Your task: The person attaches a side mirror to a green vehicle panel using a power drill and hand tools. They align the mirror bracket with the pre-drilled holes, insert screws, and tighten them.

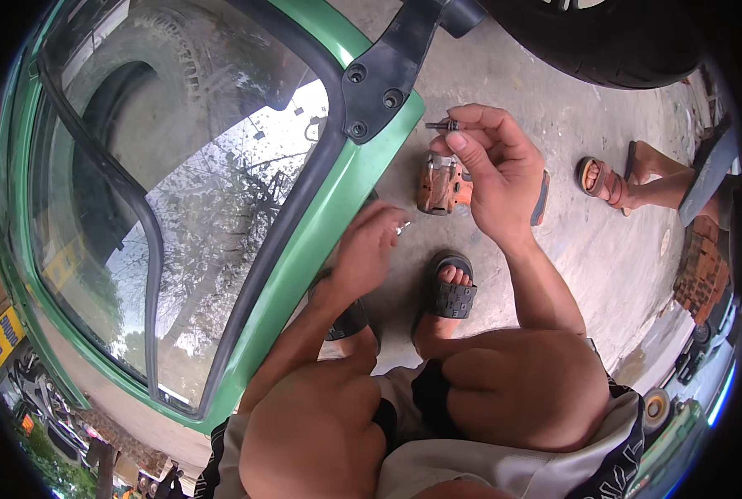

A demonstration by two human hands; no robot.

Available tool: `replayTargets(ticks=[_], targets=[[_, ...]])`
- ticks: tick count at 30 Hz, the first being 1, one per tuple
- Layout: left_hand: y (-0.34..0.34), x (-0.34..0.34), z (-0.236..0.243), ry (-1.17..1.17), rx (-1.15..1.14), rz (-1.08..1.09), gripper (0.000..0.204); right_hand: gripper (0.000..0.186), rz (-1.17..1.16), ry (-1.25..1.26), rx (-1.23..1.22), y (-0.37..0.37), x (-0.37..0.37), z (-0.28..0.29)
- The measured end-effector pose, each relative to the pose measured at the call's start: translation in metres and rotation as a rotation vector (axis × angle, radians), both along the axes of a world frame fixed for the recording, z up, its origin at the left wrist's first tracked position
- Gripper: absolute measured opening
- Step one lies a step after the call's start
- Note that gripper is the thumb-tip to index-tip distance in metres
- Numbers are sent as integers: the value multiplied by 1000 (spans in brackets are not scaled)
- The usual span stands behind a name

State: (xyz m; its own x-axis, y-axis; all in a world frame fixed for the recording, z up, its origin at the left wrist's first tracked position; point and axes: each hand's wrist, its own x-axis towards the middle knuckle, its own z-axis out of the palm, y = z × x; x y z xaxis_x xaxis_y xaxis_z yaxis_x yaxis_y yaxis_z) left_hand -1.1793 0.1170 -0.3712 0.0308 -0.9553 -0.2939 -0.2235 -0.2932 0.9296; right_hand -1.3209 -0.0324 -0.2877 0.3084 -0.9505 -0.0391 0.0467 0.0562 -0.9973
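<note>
At upper centre my right hand [497, 166] pinches a bolt [442, 125], shank pointing left toward the black bracket [377, 93]; my blurred left hand [369, 249], lower: grip, I cannot tell.

Two hands [502, 173] [367, 249], one power tool [441, 188]

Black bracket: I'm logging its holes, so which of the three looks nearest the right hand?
The rightmost hole on the black bracket looks nearest the right hand; the other two sit farther left, one higher in the picture, one lower.
</note>
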Motion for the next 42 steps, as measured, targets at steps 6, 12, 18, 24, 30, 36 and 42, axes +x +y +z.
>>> replayTargets(ticks=[6, 12, 18, 24, 30, 36, 42], targets=[[-10, 40, 117, 623, 294, -362, 14, 18, 46, 68, -212, -33, 18, 18], [-85, 101, 144, -622, -369, 2, 87, 17, 46, -142, -174, -29, 38, -4], [-127, 122, 116, -677, -488, -205, 86, 20, 22, -525, 41, -26, 50, -39], [-134, 122, 115, -633, -468, -208, 85, 18, -110, -386, -74, -13, 61, -30], [-134, 126, 108, -625, -512, -192, 87, 23, 76, 338, -872, -46, 32, 6], [-132, 128, 106, -666, -534, -212, 83, 29, 226, 445, -984, -60, 37, 17], [-131, 127, 101, -637, -555, -197, 82, 29, 255, 497, -795, -54, 41, 22]])
